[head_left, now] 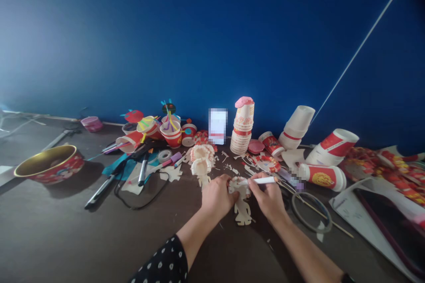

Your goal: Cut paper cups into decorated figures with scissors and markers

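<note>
My left hand is closed on the top of a cream paper cut-out figure lying on the dark table. My right hand is closed round a white pen, its tip resting on the figure's frilled head. Both hands meet over the cut-out near the table's middle. The lower body and legs of the figure stick out below my fingers.
A stack of paper cups stands behind my hands, with fallen red-and-white cups to the right. A gold-lined bowl sits far left. Markers, tape, paper scraps, a wire ring and a skewer lie around.
</note>
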### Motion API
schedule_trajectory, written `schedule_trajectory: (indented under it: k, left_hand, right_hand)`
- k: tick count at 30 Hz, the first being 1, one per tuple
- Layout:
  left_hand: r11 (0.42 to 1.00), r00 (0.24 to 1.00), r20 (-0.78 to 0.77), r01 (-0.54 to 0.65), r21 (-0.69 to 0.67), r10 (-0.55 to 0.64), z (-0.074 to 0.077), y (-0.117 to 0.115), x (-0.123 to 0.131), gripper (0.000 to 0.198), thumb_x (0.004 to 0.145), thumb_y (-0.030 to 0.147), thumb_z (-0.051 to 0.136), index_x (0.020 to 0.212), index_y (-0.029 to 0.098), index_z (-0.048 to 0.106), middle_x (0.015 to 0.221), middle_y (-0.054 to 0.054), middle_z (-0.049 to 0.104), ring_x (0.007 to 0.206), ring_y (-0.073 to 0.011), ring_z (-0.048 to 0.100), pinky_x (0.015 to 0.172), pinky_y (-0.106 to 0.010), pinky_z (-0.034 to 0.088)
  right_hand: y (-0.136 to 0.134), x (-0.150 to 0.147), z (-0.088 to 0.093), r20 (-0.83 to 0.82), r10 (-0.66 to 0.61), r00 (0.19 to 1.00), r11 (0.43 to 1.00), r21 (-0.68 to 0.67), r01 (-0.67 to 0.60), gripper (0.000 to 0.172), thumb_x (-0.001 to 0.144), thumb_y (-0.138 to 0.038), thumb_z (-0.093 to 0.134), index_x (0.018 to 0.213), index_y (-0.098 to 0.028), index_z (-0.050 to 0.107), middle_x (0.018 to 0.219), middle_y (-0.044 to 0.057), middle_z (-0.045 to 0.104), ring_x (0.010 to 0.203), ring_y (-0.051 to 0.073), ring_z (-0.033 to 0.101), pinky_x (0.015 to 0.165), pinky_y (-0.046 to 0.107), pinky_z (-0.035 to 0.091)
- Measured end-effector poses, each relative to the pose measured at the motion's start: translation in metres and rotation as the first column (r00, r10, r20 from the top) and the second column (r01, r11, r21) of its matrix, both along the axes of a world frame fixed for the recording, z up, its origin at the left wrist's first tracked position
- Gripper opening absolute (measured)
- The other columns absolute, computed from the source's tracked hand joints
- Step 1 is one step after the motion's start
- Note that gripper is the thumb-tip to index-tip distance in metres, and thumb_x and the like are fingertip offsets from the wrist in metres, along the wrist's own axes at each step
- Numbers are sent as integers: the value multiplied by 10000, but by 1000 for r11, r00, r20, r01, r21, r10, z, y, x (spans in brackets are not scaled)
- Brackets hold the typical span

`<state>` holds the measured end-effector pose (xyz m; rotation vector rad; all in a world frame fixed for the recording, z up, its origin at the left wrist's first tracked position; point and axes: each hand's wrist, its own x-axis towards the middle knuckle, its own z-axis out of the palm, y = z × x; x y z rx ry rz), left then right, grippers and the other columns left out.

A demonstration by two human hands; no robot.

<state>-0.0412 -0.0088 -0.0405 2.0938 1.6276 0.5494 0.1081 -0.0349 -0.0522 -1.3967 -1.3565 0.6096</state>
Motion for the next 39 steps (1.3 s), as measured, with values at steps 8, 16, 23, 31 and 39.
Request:
schedule_trajectory:
  k: [8,16,23,31,39]
  left_hand:
    - [1000,1000,9,-10,-29,10,2,-1,0,372,626,346,591,967,199,578,835,-60,649,771,-230,596,653,-295,422]
    - [1000,996,84,13,-25,-11,6,-3,0,492,622,284,596,1111,295,537,849,-30,653,756,-203,599,683,-284,423]
    - [1000,995,96,19,-22,-17,5,-3,0,464,624,283,591,1088,295,569,879,-37,660,766,-206,598,701,-295,432]
    - [999,997,78,4,-47,-1,7,-3,0,466,626,295,593,1091,282,571,911,-44,659,808,-212,598,711,-285,430]
    - [1000,997,81,16,-15,-15,5,-2,-1,446,624,311,589,1069,295,573,891,-38,663,796,-227,600,688,-307,434]
  right_hand:
    - [2,0,-1,112,-6,994,1000,-2,6,193,731,-358,548,640,-187,548,493,-13,550,471,148,495,470,238,372]
    - [3,1,-2,145,-22,989,1000,-10,23,214,741,-387,539,650,-194,557,506,-7,568,499,168,525,492,249,383]
    - [3,1,-3,179,1,984,1000,-30,4,223,761,-393,524,661,-196,560,494,-10,577,484,166,538,496,246,385]
    - [3,1,-3,177,13,984,1000,-22,-9,222,752,-394,525,664,-196,575,496,-10,587,483,167,537,494,249,381]
    - [4,0,-4,178,23,984,999,-34,-17,199,748,-377,530,667,-199,562,502,-10,578,493,171,529,502,249,372]
